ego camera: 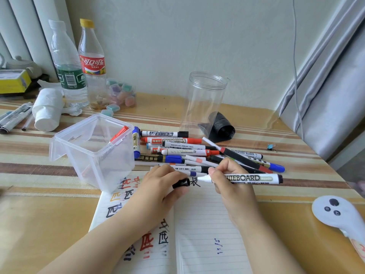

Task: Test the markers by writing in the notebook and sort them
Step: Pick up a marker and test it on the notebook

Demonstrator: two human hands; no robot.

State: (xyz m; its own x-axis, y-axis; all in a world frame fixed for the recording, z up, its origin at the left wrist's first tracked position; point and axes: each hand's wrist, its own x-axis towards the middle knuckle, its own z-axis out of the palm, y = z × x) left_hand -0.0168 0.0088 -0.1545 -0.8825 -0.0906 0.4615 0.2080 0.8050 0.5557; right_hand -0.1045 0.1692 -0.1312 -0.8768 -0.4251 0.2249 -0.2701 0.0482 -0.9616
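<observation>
Striped tabletop against a pale wall, with two bare hands holding an uncapped marker over an open notebook.

Right hand (230, 180) curls its fingers round a white whiteboard marker (248, 178), which lies level with its bare tip pointing toward the left hand (162, 184); that hand pinches the black cap (181, 183) just beside the tip, cap and tip apart. Directly under both hands lies the lined notebook (205, 224), with black, red, orange and blue test marks on its pages. Just beyond the hands sits a loose pile of markers (189, 153). Left of the cap stands a clear plastic box (92, 153) with a red marker leaning inside. Farther off, behind the pile, stands a clear open jar (205, 99). Two plastic bottles (79, 64) stand far left at the back.
</observation>
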